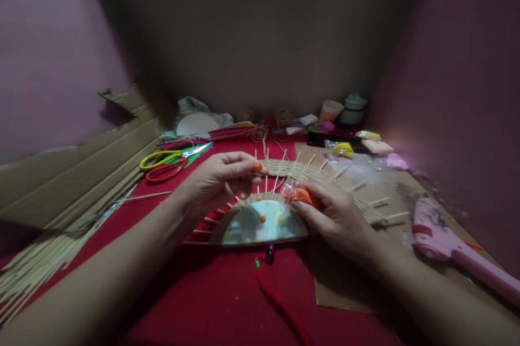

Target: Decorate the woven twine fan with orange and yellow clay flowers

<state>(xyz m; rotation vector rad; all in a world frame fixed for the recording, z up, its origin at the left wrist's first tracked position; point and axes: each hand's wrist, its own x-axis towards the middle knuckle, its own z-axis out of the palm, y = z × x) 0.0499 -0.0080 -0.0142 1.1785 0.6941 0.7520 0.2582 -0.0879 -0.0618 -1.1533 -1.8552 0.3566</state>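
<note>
A half-round craft piece (263,224) lies on the red cloth, with wooden sticks fanning out from it and a woven jute arc (309,171) across the sticks. My left hand (217,179) pinches a small orange clay ball (257,167) between thumb and fingertip, just above the sticks. My right hand (337,215) grips a lump of orange clay in clear plastic wrap (303,195) at the piece's right side. A tiny orange dot (262,219) sits on the half-round face.
Scissors with yellow and orange handles (166,164) lie at left near cardboard (81,167) and a bundle of thin sticks (44,259). A pink glue gun (447,243) rests at right. Clay packets, twine rolls and cups (331,110) line the back. A dark bead (270,254) lies in front.
</note>
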